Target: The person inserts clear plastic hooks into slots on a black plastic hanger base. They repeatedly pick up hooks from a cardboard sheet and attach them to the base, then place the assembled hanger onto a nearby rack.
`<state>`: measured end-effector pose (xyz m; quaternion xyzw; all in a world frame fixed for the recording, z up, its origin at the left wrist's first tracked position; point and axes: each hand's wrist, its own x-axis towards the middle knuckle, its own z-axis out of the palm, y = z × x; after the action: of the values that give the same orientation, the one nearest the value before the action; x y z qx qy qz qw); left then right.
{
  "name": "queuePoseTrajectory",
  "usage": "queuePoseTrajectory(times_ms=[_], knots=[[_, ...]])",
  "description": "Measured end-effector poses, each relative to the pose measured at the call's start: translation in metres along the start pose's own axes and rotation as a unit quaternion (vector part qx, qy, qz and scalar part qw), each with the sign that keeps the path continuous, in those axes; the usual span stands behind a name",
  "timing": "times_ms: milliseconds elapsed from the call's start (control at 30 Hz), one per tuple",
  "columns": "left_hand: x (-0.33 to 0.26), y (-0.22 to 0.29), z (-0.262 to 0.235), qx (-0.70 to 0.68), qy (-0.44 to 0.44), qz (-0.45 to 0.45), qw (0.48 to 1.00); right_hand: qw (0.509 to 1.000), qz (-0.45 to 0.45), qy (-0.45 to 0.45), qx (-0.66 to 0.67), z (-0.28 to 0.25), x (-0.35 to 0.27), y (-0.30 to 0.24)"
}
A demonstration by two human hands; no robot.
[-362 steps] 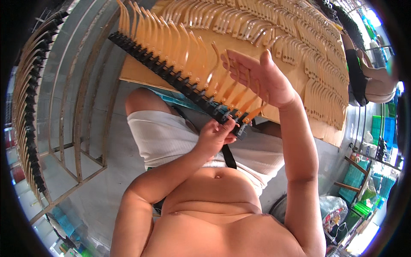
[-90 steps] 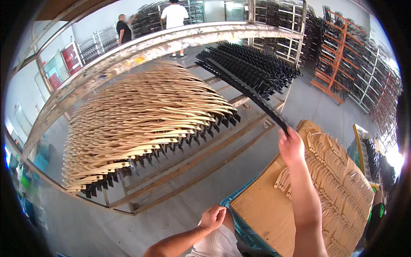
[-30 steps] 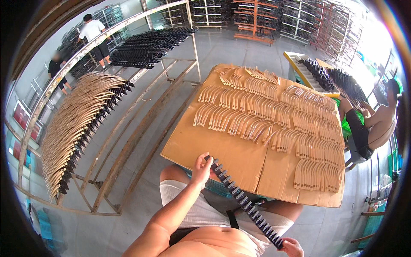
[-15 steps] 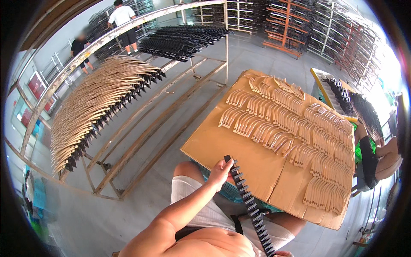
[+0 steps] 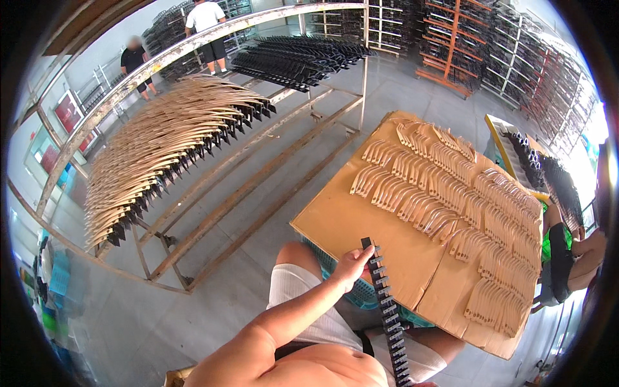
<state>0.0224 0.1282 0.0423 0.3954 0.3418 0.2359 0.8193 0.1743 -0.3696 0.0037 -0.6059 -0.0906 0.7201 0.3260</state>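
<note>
My left hand grips the top end of a long black toothed strip, which runs down over my lap toward the bottom edge. My right hand is out of sight below the frame. In front of me a sheet of brown cardboard lies flat, covered with rows of curved tan pieces. The strip's top end sits just at the cardboard's near edge.
A metal rack stands to my left, loaded with strips full of tan pieces and black ones. Two people stand far behind it. Another person's arm is at the right. A teal basket sits under the cardboard.
Earlier I lifted a loaded strip to the rack. In the last second my left hand holds the empty black strip steady while my head has turned slightly left.
</note>
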Motion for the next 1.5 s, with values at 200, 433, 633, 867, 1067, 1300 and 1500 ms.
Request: queuePoseTrajectory(times_ms=[200, 433, 633, 867, 1067, 1300, 1500], knots=[[0.001, -0.005, -0.012, 0.003, 0.038, -0.001, 0.999, 0.998, -0.021, 0.065, 0.011, -0.001, -0.008, -0.024], [-0.007, -0.014, -0.014, -0.037, 0.039, 0.001, 0.999, 0.987, -0.073, 0.131, -0.052, -0.027, -0.02, -0.014], [-0.007, -0.01, -0.01, -0.048, 0.001, 0.008, 0.999, 0.983, -0.059, 0.168, -0.043, -0.002, -0.033, -0.019], [-0.002, -0.02, -0.022, -0.01, 0.091, -0.014, 0.996, 0.78, -0.184, 0.269, -0.534, -0.015, -0.017, -0.095], [0.0, -0.009, -0.002, 0.04, 0.101, 0.012, 0.994, 0.802, -0.295, 0.393, -0.341, 0.031, 0.002, -0.229], [-0.031, 0.003, -0.028, 0.072, 0.122, -0.015, 0.99, 0.663, -0.288, 0.591, -0.357, -0.033, 0.026, -0.234], [-0.03, 0.006, -0.028, 0.062, 0.116, -0.008, 0.991, 0.69, -0.234, 0.595, -0.34, -0.045, 0.017, -0.228]])
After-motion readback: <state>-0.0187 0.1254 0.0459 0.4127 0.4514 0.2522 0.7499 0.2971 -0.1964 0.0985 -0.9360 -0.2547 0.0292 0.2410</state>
